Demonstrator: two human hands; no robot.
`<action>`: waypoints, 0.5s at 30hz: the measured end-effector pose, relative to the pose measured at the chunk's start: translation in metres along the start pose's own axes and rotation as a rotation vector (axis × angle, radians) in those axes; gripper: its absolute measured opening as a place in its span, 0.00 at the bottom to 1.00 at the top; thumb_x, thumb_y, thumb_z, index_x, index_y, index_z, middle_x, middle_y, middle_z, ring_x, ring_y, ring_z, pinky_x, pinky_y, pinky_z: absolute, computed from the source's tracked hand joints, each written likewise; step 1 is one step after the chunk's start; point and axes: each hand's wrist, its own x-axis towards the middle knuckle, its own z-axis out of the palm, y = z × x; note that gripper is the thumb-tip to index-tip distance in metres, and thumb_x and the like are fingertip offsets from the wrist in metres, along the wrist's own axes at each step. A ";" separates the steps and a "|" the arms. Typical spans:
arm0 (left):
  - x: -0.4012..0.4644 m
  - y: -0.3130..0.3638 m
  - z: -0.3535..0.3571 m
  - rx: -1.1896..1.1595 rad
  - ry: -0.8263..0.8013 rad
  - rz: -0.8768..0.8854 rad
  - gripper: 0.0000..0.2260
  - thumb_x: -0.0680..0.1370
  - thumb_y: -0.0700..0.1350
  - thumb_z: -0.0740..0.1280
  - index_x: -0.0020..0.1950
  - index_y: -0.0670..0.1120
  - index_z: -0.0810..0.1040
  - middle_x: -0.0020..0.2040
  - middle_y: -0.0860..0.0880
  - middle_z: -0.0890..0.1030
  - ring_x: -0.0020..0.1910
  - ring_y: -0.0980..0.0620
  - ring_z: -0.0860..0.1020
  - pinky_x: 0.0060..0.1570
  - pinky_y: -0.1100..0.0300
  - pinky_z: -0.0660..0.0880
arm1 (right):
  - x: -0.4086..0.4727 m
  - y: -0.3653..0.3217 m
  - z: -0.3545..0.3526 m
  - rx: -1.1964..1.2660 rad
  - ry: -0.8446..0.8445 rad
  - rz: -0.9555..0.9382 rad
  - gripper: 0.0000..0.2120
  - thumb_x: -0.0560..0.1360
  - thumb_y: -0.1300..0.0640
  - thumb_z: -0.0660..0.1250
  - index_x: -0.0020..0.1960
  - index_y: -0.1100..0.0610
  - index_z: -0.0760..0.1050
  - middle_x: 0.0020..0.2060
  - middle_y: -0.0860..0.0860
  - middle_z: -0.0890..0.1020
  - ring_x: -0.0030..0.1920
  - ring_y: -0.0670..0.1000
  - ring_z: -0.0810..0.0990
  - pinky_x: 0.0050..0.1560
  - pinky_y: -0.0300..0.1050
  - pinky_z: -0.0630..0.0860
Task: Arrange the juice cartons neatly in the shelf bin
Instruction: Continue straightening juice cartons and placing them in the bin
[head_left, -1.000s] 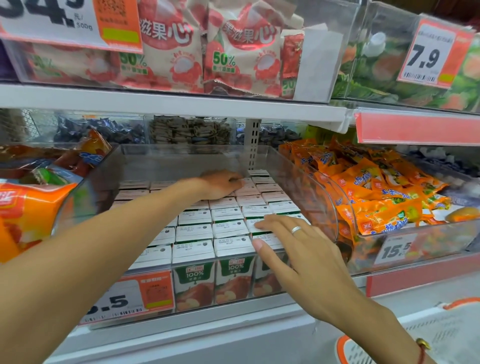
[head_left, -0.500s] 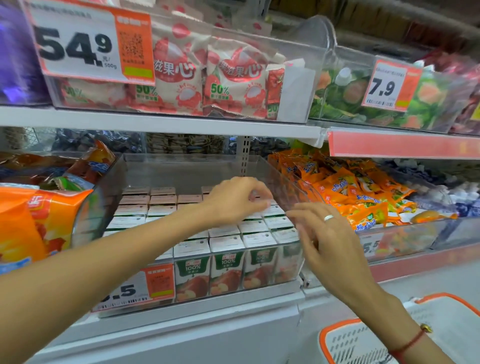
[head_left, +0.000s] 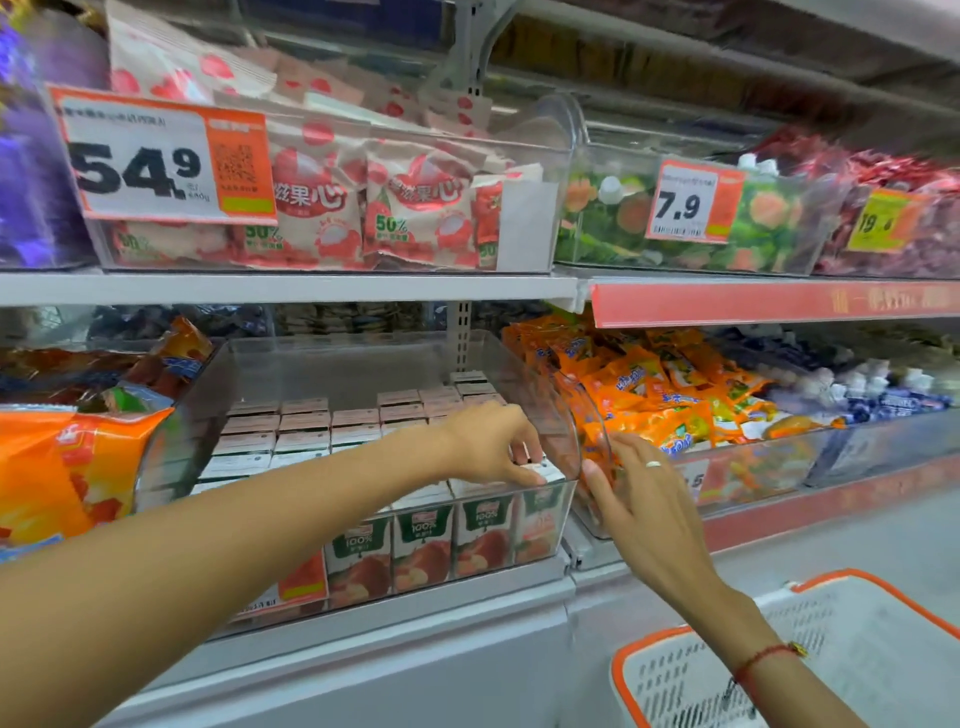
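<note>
Clear shelf bin (head_left: 524, 374), middle shelf: juice cartons (head_left: 421, 540) upright in rows, filling near part; far rows lower. Left hand (head_left: 493, 441) reaches in at near right corner, fingers curled, pinching top of corner carton (head_left: 540, 475). Right hand (head_left: 639, 499) outside bin's right wall, fingers straight, holding nothing. Right neighbour bin (head_left: 769, 462): orange snack packs (head_left: 649, 400).

Four juice cartons (head_left: 423, 540) face front in one clear shelf bin (head_left: 519, 364), with more rows behind them too covered to count. Two hands reach in, the left hand (head_left: 491, 441) and the right hand (head_left: 641, 499). Three price tags hang on the shelf above: 54.9 (head_left: 161, 156), 7.9 (head_left: 693, 200) and a yellow tag (head_left: 880, 221). One orange-rimmed basket (head_left: 675, 670) sits below.
</note>
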 end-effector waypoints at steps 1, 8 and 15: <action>0.002 0.001 -0.003 -0.006 -0.025 -0.007 0.16 0.76 0.52 0.72 0.58 0.45 0.81 0.53 0.48 0.84 0.51 0.50 0.80 0.43 0.60 0.72 | 0.000 0.002 0.002 -0.017 -0.017 0.014 0.20 0.80 0.45 0.57 0.65 0.56 0.74 0.63 0.50 0.75 0.65 0.52 0.71 0.64 0.52 0.69; 0.016 0.019 -0.019 0.230 -0.224 -0.055 0.17 0.76 0.56 0.70 0.35 0.46 0.74 0.36 0.47 0.76 0.45 0.41 0.77 0.44 0.51 0.73 | -0.004 0.006 0.011 -0.081 -0.051 0.034 0.25 0.80 0.45 0.59 0.73 0.56 0.64 0.71 0.50 0.67 0.72 0.52 0.63 0.73 0.53 0.62; 0.002 0.004 -0.014 -0.006 -0.088 -0.033 0.14 0.77 0.53 0.69 0.52 0.43 0.79 0.43 0.47 0.79 0.42 0.48 0.75 0.39 0.55 0.71 | -0.002 0.006 0.005 -0.044 -0.079 0.025 0.24 0.80 0.47 0.61 0.73 0.57 0.66 0.71 0.49 0.67 0.73 0.51 0.63 0.73 0.51 0.62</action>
